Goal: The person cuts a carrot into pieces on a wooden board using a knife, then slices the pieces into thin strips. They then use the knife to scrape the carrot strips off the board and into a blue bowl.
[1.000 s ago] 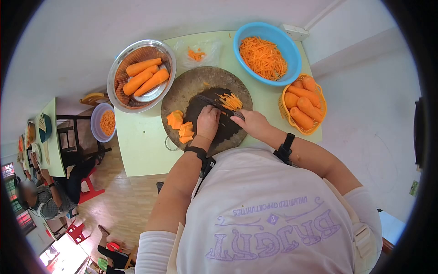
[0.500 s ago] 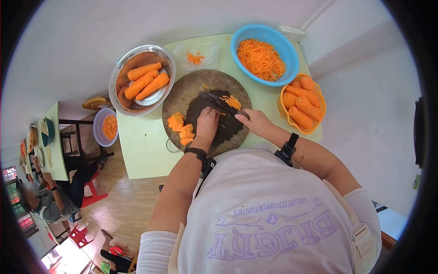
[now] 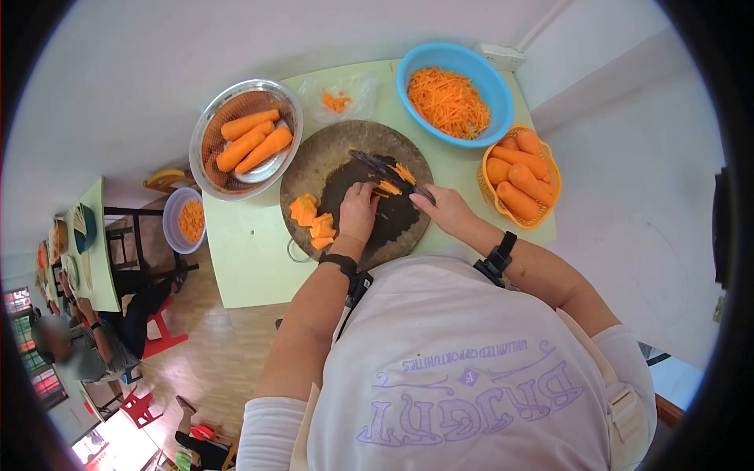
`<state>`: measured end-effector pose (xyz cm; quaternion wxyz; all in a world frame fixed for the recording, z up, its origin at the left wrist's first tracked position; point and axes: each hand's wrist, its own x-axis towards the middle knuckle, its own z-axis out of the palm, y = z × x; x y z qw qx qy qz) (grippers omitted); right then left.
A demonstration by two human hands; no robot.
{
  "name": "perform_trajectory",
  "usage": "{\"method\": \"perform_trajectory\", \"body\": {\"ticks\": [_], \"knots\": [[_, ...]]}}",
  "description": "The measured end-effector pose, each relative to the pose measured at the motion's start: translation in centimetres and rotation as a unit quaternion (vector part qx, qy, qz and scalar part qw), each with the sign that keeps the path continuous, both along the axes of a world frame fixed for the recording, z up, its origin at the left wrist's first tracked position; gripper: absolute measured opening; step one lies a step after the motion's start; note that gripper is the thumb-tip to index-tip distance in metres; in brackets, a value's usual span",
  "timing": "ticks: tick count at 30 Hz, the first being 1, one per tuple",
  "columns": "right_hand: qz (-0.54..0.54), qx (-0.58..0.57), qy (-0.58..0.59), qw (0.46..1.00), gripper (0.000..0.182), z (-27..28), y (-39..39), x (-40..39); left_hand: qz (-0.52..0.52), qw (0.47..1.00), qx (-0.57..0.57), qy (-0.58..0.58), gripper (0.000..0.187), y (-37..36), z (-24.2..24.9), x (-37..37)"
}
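My right hand (image 3: 446, 210) grips the handle of a dark-bladed kitchen knife (image 3: 385, 168), which slants across a round wooden chopping board (image 3: 314, 157). My left hand (image 3: 359, 210) is curled on the board just left of the blade, its fingertips down at some carrot slices (image 3: 388, 188); how much lies under the fingers is hidden. Cut carrot strips (image 3: 404, 173) rest on the far side of the blade. Thicker flat carrot pieces (image 3: 314, 223) lie on the board's left side.
Around the board stand a steel bowl (image 3: 198, 161) with whole carrots, a blue basin (image 3: 503, 98) of carrot shreds and a yellow basket (image 3: 487, 192) of carrots. A plastic bag (image 3: 357, 88) holds carrot bits. A person (image 3: 102, 345) sits far left, near a lilac tub (image 3: 170, 228).
The knife has shifted slightly away from my left hand, and carrot slices now show between blade and fingers. Both hands stay at nearly the same spot on the board.
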<state>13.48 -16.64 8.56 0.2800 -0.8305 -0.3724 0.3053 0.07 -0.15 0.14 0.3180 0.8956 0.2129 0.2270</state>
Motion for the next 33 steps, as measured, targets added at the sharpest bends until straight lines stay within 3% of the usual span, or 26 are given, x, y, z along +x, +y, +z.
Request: {"method": "perform_trajectory", "body": {"ticks": [9, 12, 15, 18, 20, 21, 23, 26, 33], "knots": [[-0.035, 0.005, 0.003, 0.999, 0.037, 3.1, -0.5, -0.2, -0.002, 0.991, -0.039, 0.131, 0.017, 0.7, 1.0, 1.6], [-0.043, -0.014, -0.006, 0.999, 0.038, 2.9, -1.1, 0.1, 0.020, 0.988, -0.113, 0.101, 0.018, 1.4, 0.8, 1.4], [-0.014, 0.015, -0.082, 0.996, 0.037, 1.9, -1.9, 0.1, 0.119, 0.961, -0.246, -0.047, 0.017, 2.7, 1.6, 0.3], [0.025, 0.011, -0.129, 0.991, 0.034, 2.2, -2.3, -0.3, 0.147, 0.963, -0.189, -0.123, 0.016, 4.1, 4.4, -0.6], [0.072, -0.001, -0.164, 0.984, 0.031, 2.2, -2.4, -0.6, 0.000, 0.991, -0.047, -0.122, 0.015, 4.1, 7.8, -1.2], [0.073, 0.002, -0.165, 0.984, 0.031, 2.4, -2.3, -0.8, 0.000, 0.991, -0.043, -0.123, 0.015, 3.8, 9.0, -1.4], [0.097, -0.005, -0.168, 0.981, 0.031, 3.1, -2.2, -1.3, -0.224, 0.963, -0.134, 0.061, 0.018, 2.4, 10.4, -1.6], [0.109, 0.014, -0.207, 0.972, 0.029, 2.7, -2.3, -1.5, -0.298, 0.950, -0.055, 0.076, 0.022, 1.1, 9.8, -1.5], [0.123, 0.015, -0.229, 0.965, 0.031, 2.6, -3.2, -2.3, -0.307, 0.943, -0.032, 0.121, 0.027, 0.9, 6.6, 0.8]]}}
